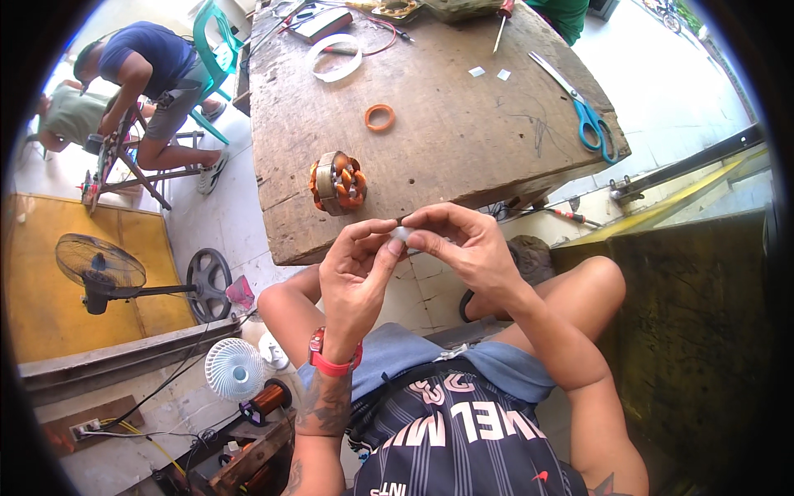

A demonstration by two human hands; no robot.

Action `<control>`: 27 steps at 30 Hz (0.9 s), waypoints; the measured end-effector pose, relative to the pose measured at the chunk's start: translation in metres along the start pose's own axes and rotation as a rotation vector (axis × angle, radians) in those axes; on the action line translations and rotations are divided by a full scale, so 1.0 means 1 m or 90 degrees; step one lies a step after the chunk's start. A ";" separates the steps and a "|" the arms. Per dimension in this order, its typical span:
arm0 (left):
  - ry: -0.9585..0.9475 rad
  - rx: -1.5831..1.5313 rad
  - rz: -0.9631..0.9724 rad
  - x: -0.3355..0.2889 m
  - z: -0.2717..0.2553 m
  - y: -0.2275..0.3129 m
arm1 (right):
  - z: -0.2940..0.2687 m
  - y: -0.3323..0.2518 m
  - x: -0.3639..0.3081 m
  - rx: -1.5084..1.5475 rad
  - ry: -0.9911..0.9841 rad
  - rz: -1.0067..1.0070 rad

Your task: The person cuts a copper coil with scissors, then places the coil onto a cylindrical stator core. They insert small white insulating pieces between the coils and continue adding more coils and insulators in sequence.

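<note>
Just off the near edge of the wooden table, my left hand (357, 263) and my right hand (463, 244) meet, pinching a small whitish piece (403, 234) between thumbs and fingertips. The fingers cover most of it, so its kind does not show. Beyond my left hand, a motor stator (337, 183) with copper windings stands near the table's left corner. Farther back lies a ring of orange-brown wire (380, 117). A white ring-shaped strip (335, 58) rests behind that. Two small white pieces (490, 73) lie toward the far right.
Blue-handled scissors (589, 124) lie by the right edge of the wooden table (463, 157); a screwdriver (501, 25) lies at the back. A standing fan (103, 269), a small white fan (235, 369) and a copper wire spool (266, 403) are to my left. Another person (149, 70) bends over a stand.
</note>
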State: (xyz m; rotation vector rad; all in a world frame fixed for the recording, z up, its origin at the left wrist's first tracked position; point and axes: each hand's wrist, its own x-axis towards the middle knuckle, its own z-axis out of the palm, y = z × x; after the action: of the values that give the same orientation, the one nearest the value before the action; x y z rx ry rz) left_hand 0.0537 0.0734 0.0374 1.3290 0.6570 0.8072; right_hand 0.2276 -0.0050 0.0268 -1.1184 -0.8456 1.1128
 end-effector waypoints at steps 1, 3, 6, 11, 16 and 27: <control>-0.005 0.021 0.005 -0.001 -0.003 0.002 | 0.000 -0.001 -0.001 -0.028 -0.006 -0.019; -0.008 0.053 -0.008 -0.003 -0.008 0.006 | 0.000 -0.002 -0.001 -0.121 -0.007 -0.098; 0.001 0.071 -0.010 -0.007 -0.011 0.011 | 0.000 -0.005 0.000 -0.282 -0.005 -0.247; 0.002 0.165 0.038 -0.012 -0.013 0.015 | 0.006 -0.007 0.000 -0.412 0.021 -0.390; -0.022 0.234 0.099 -0.012 -0.017 0.012 | 0.010 -0.008 0.000 -0.467 0.005 -0.485; 0.037 0.294 0.160 -0.012 -0.017 0.009 | 0.012 -0.009 0.001 -0.424 0.029 -0.425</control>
State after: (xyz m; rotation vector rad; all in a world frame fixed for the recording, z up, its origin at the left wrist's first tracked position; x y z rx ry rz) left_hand 0.0321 0.0740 0.0434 1.8399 0.7617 0.9321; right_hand 0.2188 -0.0020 0.0390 -1.2403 -1.4750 0.2397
